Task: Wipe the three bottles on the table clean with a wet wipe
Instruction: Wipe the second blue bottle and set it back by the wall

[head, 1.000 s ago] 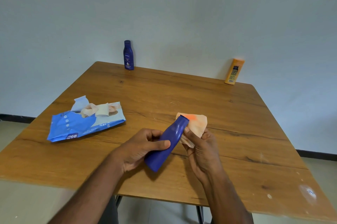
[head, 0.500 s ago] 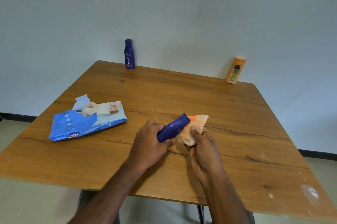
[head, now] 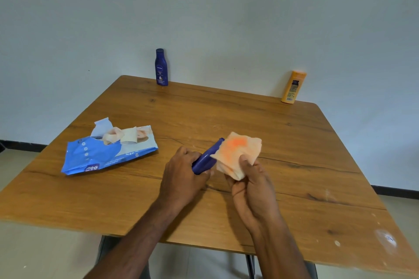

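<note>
My left hand [head: 182,175] grips a dark blue bottle [head: 207,158] that lies tilted above the table, its cap end pointing up and to the right. My right hand [head: 252,184] pinches a white wet wipe [head: 237,154] with an orange stain, held against the bottle's upper end. A second dark blue bottle [head: 161,67] stands upright at the table's far left edge. An orange bottle [head: 293,87] stands at the far right edge by the wall.
A blue wet-wipe pack [head: 106,151] lies open on the left of the wooden table [head: 306,165], with a wipe sticking out of its flap. A white wall rises right behind the table. White smudges mark the near right corner.
My left hand has slid up the bottle and turned over it, hiding its lower end. The wipe has spread out over the cap end, showing its orange stain.
</note>
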A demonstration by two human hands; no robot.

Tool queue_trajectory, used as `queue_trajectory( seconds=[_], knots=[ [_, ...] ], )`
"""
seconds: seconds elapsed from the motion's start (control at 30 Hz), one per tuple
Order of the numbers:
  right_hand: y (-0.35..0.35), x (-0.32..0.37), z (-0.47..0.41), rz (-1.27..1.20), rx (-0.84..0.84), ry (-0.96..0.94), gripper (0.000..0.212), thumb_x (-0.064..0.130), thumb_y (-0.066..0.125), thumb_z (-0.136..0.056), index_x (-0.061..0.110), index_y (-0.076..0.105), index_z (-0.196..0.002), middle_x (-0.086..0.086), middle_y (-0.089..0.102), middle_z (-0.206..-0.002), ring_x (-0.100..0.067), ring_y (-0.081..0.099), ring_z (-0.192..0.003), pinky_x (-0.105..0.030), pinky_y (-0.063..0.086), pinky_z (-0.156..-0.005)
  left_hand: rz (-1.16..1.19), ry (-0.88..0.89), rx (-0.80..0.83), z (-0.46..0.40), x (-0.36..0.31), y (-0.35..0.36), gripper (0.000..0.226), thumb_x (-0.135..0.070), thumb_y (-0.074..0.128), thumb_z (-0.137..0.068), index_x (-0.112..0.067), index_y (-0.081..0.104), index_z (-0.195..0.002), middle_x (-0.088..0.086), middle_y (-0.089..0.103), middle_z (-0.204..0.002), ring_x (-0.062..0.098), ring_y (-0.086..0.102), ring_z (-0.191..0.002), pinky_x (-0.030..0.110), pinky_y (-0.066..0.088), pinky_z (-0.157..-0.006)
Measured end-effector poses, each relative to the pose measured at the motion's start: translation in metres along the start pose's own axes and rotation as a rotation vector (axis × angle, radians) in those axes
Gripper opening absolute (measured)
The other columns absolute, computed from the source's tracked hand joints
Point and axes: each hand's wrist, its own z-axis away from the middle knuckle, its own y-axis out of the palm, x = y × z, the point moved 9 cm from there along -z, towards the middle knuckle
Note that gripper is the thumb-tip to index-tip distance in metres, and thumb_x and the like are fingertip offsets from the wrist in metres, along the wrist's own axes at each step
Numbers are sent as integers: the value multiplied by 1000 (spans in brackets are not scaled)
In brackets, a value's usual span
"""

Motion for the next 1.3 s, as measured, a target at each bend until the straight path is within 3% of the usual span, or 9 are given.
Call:
queue_trajectory(
  seconds=[0.17, 0.33, 0.57, 0.7, 0.83, 0.93, 1.1, 1.23, 1.3],
  knots=[
    [-17, 13, 3, 242, -215, -139, 23, 10, 48, -104, 19, 68, -112, -1, 78, -106, -17, 70, -104, -32, 54, -88, 312, -123, 23, 4, 15, 8, 37, -43, 87, -71, -27, 70, -100, -8, 64, -93, 6, 61, -83, 23, 45, -68],
    [10, -10, 10, 383, -117, -150, 28, 11, 45, -106, 18, 72, -111, -5, 77, -103, -16, 68, -95, -34, 51, -89, 307, -53, 29, 6, 5, 16, 35, -37, 87, -72, -28, 68, -101, -7, 65, -94, 5, 61, -83, 21, 49, -69],
    [22, -3, 2, -1, -30, -27, 28, 7, 42, -105, 2, 61, -125, -17, 72, -117, -22, 70, -99, -30, 61, -79, 362, -130, 64, 5, 19, 12, 27, -35, 86, -74, -30, 68, -94, -6, 71, -87, 12, 68, -77, 34, 59, -68],
    [9, 7, -6, 22, -104, -36, 28, 6, 47, -103, 4, 61, -128, -15, 72, -121, -25, 68, -111, -42, 52, -102, 798, -243, 195, 4, 23, 20, 34, -33, 72, -90, -11, 66, -115, 15, 75, -91, 34, 74, -75, 49, 58, -68],
    [-1, 9, -19, 138, -141, -21, 26, 5, 51, -101, 6, 62, -125, -16, 72, -120, -27, 67, -111, -44, 49, -101, 1217, -434, 278, -4, 27, 26, 44, -42, 35, -106, -15, 63, -125, 26, 72, -112, 39, 66, -90, 47, 50, -84],
    [4, 10, -32, 220, -121, -1, 27, 4, 52, -100, 5, 60, -127, -16, 71, -119, -29, 66, -113, -42, 52, -97, 1343, -460, 306, -19, 26, 26, 39, -35, 36, -107, -14, 57, -132, 25, 70, -119, 35, 65, -99, 47, 50, -87],
    [21, 16, -71, 404, -42, -6, 24, 7, 53, -101, 10, 64, -122, -12, 74, -113, -28, 68, -107, -46, 52, -97, 1303, -392, 364, -57, 26, 26, 40, -15, 63, -92, -16, 58, -132, 17, 67, -125, 33, 64, -109, 64, 43, -102],
    [35, 23, -115, 600, -26, -25, 23, 12, 52, -102, 14, 65, -120, -9, 75, -110, -27, 69, -103, -43, 55, -89, 1002, -317, 170, -105, 26, 10, 46, -10, 80, -81, -19, 61, -122, 3, 66, -103, 20, 69, -92, 48, 59, -78],
    [45, 27, -140, 683, -19, -42, 25, 13, 51, -101, 12, 63, -124, -8, 73, -111, -25, 68, -104, -40, 57, -88, 873, -290, 95, -133, 27, 3, 56, -15, 87, -76, -22, 59, -124, 3, 66, -105, 20, 68, -96, 48, 62, -77]
  ],
)
